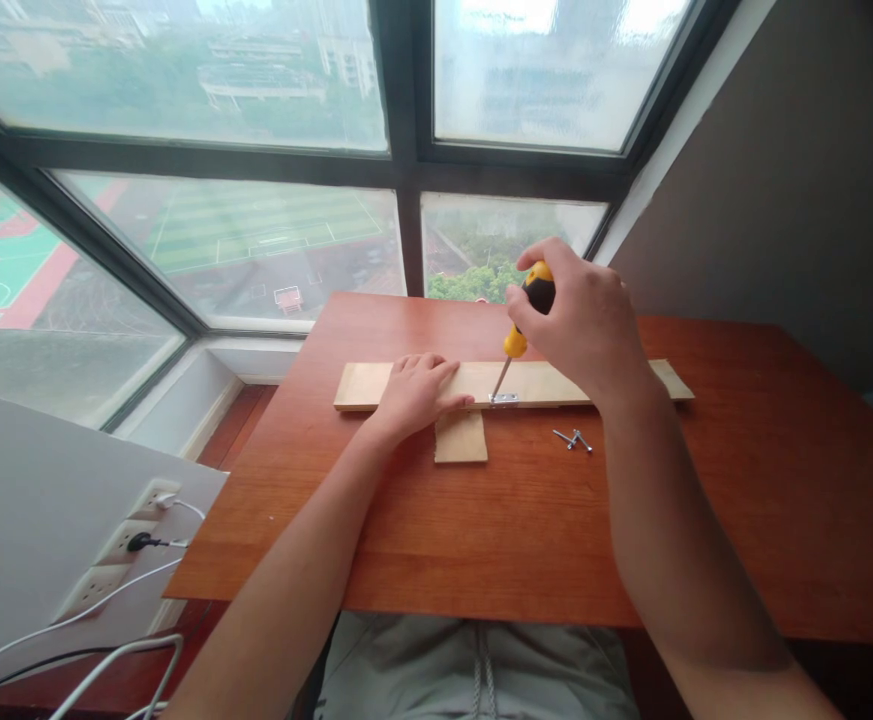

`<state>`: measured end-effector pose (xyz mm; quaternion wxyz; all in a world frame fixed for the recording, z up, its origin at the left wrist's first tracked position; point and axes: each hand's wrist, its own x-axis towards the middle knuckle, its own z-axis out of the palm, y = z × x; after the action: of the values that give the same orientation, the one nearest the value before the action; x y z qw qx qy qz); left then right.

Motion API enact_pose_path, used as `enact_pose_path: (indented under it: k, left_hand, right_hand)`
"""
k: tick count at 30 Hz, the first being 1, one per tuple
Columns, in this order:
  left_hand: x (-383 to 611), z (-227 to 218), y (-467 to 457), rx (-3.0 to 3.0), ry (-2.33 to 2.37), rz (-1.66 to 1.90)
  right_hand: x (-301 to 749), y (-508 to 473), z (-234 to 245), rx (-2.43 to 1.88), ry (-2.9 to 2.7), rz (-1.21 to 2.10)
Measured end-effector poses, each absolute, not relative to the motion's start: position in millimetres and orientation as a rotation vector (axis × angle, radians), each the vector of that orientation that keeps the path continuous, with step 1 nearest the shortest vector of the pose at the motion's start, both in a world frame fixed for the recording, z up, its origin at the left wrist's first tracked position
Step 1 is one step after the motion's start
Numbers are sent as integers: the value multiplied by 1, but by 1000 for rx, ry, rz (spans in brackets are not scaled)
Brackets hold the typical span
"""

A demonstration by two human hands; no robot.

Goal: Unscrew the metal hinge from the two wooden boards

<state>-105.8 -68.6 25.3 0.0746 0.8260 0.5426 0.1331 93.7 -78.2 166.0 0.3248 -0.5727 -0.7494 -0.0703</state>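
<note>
My right hand (pixel 582 315) grips a yellow and black screwdriver (pixel 515 342), its shaft slanting down to the left. The tip meets a small silver hinge (pixel 504 400) at the near edge of a long pale wooden board (pixel 537 380). Whether a screw sits under the tip is too small to tell. My left hand (pixel 422 392) lies flat on the board, left of the hinge, fingers stretched out. A small square piece of wood (pixel 461 440) shows below the board's near edge, its far end hidden. Several loose screws (pixel 574 440) lie to the right.
The reddish-brown table (pixel 526 540) reaches from my lap to the large windows (pixel 271 240). On the left, wall sockets (pixel 125 545) hold plugs with cables (pixel 68 625) running beside the table's edge. A grey wall (pixel 788 210) stands at the right.
</note>
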Motion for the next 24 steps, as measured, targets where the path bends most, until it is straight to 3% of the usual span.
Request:
enact_pose_path:
  k: [17,24]
  left_hand:
    - [-107,22,-69,2503,1627,433]
    - [-107,21,-69,2528,1614,455]
  right_hand:
    - [93,-82,167,-1456,-2013,-113]
    - [92,-81,167,-1519,-1956,-230]
